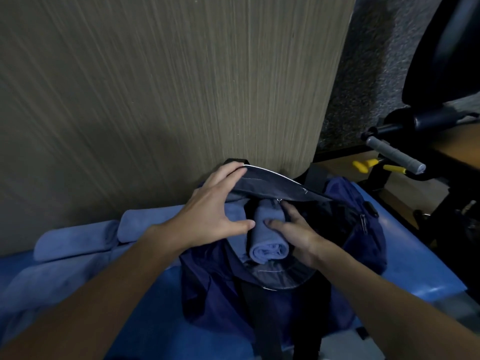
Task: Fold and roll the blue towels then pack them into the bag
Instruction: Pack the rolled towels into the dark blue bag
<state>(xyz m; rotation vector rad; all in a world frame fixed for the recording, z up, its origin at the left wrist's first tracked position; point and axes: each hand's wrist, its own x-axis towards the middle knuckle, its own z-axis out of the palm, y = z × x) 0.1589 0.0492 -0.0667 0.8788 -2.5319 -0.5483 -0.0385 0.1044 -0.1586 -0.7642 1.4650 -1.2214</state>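
A dark navy bag [358, 245] lies open on a blue padded surface [415, 261] in front of me. In its mouth sits a rolled blue towel [267, 229], end toward me. My right hand [298, 229] grips this roll, thumb on top and fingers down its right side. My left hand [213, 206] spreads over the bag's far flap [275, 183], fingers on the flap and thumb touching the roll's left side. Another blue towel [237, 211] lies inside, left of the roll. Two more rolled towels [78, 240] [148, 222] lie to the left.
A flat blue towel [39, 284] lies at the left under the rolls. A wood-grain panel [168, 87] rises right behind the bag. To the right stand black exercise equipment with a grey handle [397, 155] and yellow knobs [363, 166].
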